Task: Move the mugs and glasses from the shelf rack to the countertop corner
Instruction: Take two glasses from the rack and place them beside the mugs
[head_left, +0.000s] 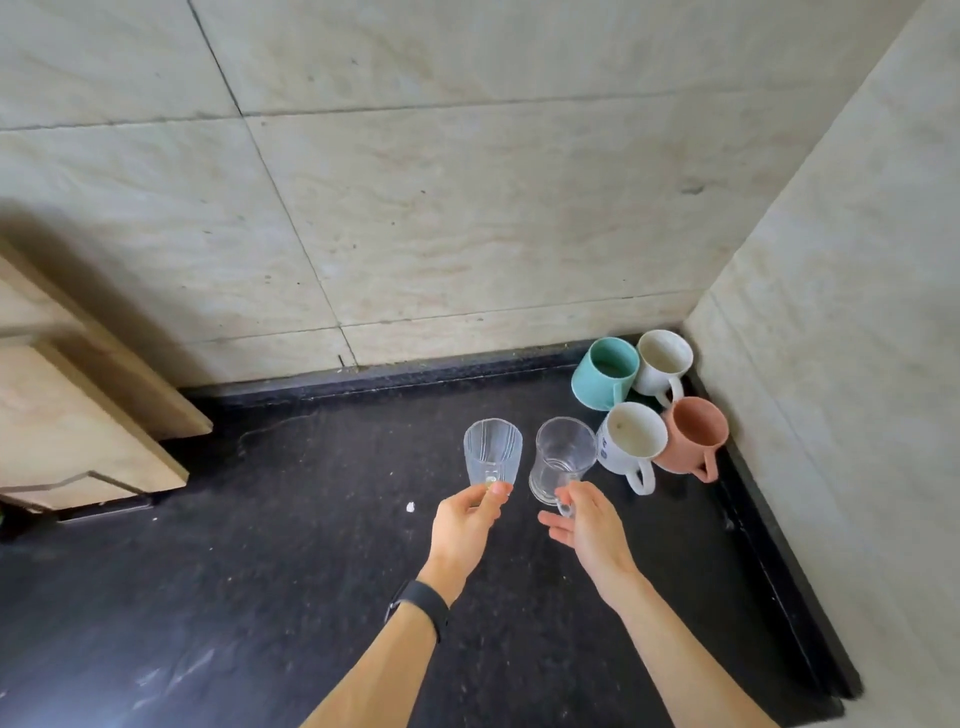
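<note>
My left hand (467, 525) pinches the base of a ribbed clear glass (492, 451), held above the black countertop (260, 571). My right hand (587, 525) grips the handle of a clear glass mug (563, 460), which is at or just above the counter; contact cannot be told. In the corner stand several mugs: a teal mug (605, 373), a white mug (662, 361), a white mug with blue print (631, 439) and a terracotta mug (693, 434). The glass mug is just left of the printed mug.
Tiled walls (467, 208) meet at the right behind the mugs. A wooden cabinet (78, 415) overhangs the counter at the left. A small white speck (410, 506) lies on the counter near my left hand. A dark band circles my left wrist (415, 605).
</note>
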